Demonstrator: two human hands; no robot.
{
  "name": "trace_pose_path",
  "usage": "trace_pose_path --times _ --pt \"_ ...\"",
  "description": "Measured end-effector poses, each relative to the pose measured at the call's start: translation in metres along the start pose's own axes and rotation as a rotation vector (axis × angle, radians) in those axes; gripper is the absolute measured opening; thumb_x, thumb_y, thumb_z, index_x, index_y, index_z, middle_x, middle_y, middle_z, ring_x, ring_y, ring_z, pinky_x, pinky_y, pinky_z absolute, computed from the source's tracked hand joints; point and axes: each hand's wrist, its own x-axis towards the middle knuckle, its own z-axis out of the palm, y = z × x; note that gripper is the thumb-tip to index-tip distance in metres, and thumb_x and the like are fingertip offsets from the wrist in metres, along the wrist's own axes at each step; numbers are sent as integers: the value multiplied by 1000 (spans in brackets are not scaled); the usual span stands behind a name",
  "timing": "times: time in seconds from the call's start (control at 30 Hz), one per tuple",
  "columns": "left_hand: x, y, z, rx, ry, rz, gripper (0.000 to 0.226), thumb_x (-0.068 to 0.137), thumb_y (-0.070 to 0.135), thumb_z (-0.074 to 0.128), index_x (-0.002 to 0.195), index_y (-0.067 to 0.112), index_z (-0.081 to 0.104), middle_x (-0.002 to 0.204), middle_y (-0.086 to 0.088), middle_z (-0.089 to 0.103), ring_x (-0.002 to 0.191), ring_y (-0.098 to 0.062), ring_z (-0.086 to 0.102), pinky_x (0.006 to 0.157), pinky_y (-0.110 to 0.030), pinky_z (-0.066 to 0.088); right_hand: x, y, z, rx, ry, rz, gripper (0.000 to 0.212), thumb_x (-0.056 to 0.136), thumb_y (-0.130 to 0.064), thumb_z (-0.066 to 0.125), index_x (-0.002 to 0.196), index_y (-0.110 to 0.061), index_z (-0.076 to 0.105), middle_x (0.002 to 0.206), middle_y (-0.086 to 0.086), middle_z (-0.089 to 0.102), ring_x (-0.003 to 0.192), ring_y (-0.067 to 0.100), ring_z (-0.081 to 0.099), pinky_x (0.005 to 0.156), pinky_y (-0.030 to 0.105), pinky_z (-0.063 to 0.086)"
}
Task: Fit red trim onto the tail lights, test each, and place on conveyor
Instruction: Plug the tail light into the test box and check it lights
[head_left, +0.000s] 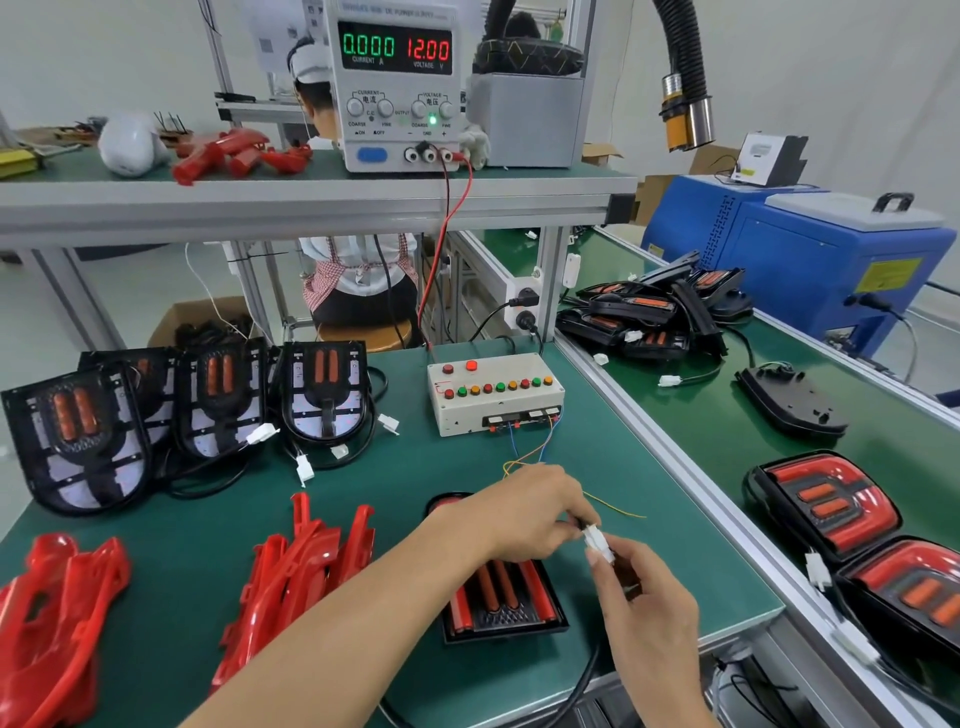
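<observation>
1. The tail light (501, 603) with red trim fitted lies flat on the green bench mat (405, 467), near its front edge, partly hidden under the person's forearm.
2. Its long axis runs from the person toward the test box (493, 392): the squared end points to the person, the rounded end points away, and its two orange bars follow the same line.
3. The left hand (530, 512) is above the light, fingers curled, pinching one half of a white connector (597, 543).
4. The right hand (644, 597) is just beside it, nearer to the person, thumb and fingers gripping the other half of the connector; the two halves touch.
5. Thin yellow and blue wires (530, 454) go from the test box toward the hands.
6. Loose red trim pieces (296, 566) lie in piles to the left of the light.
7. Untrimmed black tail lights (208, 405) stand in a row at the back left of the mat.
8. On the conveyor (727, 415) at the right, two finished lights (831, 506) lie near, face up.
9. The power supply (397, 83) on the shelf reads 0.000 and 12.00.
</observation>
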Motion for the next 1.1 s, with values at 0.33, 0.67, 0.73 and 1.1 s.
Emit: trace_pose_path --times 0.33,0.67,0.73,1.1 --pt "3 5 7 126 -21 -14 23 92 8 58 102 15 76 91 -6 70 96 -28 57 94 -42 45 -2 -4 5 -84 5 65 17 91 -37 66 86 -50 57 81 -20 65 79 4 59 62 19 42" --pt "9 6 3 148 -107 -28 21 87 6 57 89 15 76 78 -7 66 83 -32 56 94 -40 48 0 -1 3 -162 -24 72 13 93 -42 63 82 -43 55 83 -26 62 79 0 57 63 23 42" --pt "9 8 -1 107 -145 -40 21 88 9 60 95 17 78 82 -6 69 85 -29 58 79 -44 52 -1 -2 1 -156 -36 70 11 92 -45 62 83 -44 55 83 -25 62 80 0 57 63 20 41" --pt "12 3 -10 119 -217 -6 17 90 18 67 101 16 79 89 -6 76 88 -26 63 78 -41 55 0 -3 -4 -180 -102 52 7 91 -46 61 93 -50 55 82 -24 63 79 2 58 61 21 39"
